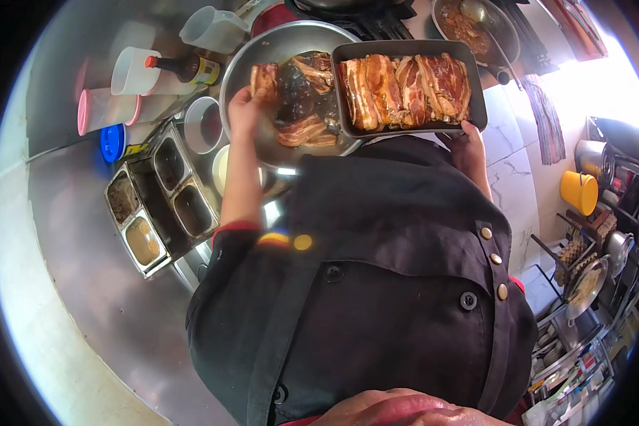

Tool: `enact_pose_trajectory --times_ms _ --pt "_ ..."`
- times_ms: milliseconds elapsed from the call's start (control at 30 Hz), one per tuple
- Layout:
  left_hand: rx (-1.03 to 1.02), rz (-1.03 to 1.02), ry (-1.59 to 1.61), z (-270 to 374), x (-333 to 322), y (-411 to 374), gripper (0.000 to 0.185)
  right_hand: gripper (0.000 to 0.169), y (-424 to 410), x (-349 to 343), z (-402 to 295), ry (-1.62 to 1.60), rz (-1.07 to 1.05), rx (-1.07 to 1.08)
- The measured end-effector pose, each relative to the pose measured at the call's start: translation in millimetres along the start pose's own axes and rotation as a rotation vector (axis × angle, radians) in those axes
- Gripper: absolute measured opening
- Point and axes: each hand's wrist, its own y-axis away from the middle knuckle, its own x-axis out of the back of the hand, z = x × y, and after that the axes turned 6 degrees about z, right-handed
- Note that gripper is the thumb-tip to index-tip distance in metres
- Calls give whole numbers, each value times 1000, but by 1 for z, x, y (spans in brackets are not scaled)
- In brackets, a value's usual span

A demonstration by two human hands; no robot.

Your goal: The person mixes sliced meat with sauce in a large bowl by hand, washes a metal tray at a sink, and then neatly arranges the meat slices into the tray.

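My left hand [245,113] grips a strip of marinated pork belly [264,77] over the left side of a wide steel bowl [234,80]. Dark marinade and more pork belly strips [301,130] lie in the bowl. With its fingers at the lower right corner, my right hand [469,144] holds a dark rectangular baking pan [482,98]. Rows of marinated pork belly slices [386,93] lie side by side in this pan, which overlaps the bowl's right rim. Part of the right hand is hidden under the pan.
Left of the bowl are a sauce bottle [183,69] with a red cap, plastic containers [136,72], and a steel condiment rack [178,229]. A frying pan [450,32] holding food and a ladle [476,16] sits at the upper right. Further right stands a yellow bucket [579,193].
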Motion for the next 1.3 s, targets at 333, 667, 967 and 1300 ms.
enact_pose_trajectory --times_ms 333,667,967,1300 --pt "29 -124 179 88 -56 39 22 50 8 -18 -17 110 -8 50" --pt "170 -501 118 119 -242 77 27 79 8 -64 -16 202 -35 15" --pt "-466 -254 -589 116 -185 69 39 70 6 -64 -9 194 6 -64" --pt "543 -267 240 55 -81 84 62 61 -11 -47 -5 125 -231 -205"
